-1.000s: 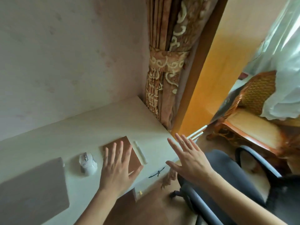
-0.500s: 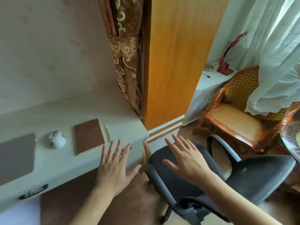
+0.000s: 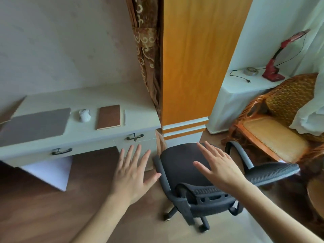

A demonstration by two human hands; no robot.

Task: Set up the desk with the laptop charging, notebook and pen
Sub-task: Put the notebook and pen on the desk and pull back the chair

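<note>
On the pale desk [image 3: 136, 102] lie a closed grey laptop [image 3: 33, 126], a white mouse [image 3: 84, 115], a brown notebook [image 3: 109, 117] and a thin white pen [image 3: 124, 117] just right of the notebook. No charger cable is visible at the laptop. My left hand [image 3: 131, 172] hovers with fingers spread, in front of and below the desk's right drawer, holding nothing. My right hand [image 3: 219, 167] hovers with spread fingers over the black office chair [image 3: 184, 165], also holding nothing.
The chair stands right of the desk, before an orange wooden cabinet [image 3: 196, 67] and a brown curtain [image 3: 147, 50]. A wicker chair [image 3: 273, 130] and a white side table [image 3: 245, 88] with a red lamp [image 3: 273, 67] stand at right. Two drawer handles [image 3: 135, 136] face me.
The view has pulled back and swung right. My left hand has come off the notebook and both hands now hover lower, away from the desk top, over the floor and chair.
</note>
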